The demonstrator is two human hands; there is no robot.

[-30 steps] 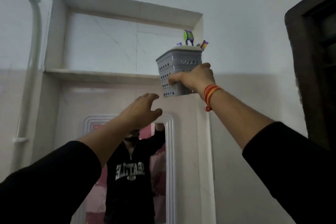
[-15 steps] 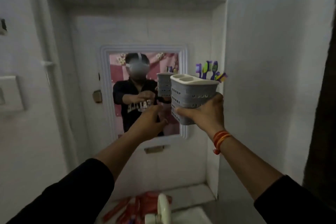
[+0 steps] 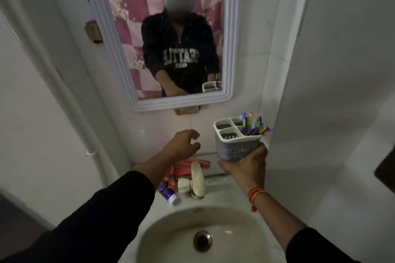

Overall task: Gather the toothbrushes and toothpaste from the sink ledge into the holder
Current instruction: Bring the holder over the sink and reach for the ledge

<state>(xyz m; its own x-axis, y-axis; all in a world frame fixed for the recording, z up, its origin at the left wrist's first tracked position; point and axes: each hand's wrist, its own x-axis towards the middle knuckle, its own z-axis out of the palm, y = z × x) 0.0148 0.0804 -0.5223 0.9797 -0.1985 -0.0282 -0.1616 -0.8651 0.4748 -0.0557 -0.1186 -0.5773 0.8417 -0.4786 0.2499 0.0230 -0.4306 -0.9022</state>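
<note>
My right hand (image 3: 245, 166) grips a grey perforated holder (image 3: 235, 147) from below, upright, above the right side of the sink ledge. Purple and green toothbrushes (image 3: 252, 126) stick out of its back right compartment; the other compartments look empty. My left hand (image 3: 183, 145) hovers open, fingers apart, above the ledge's left part. Below it lie red toothpaste tubes (image 3: 183, 166) and a blue-and-white tube (image 3: 170, 195), partly hidden by my left forearm and the tap.
A cream tap (image 3: 197, 179) stands at the middle of the sink ledge (image 3: 222, 186), above the basin (image 3: 171, 232) and its drain (image 3: 202, 240). A white-framed mirror (image 3: 227, 49) hangs on the wall ahead. A wall closes in on the right.
My right hand has brought the holder down from the high shelf to just above the sink ledge. My view has dropped to the sink, and my left hand has lowered over the tubes.
</note>
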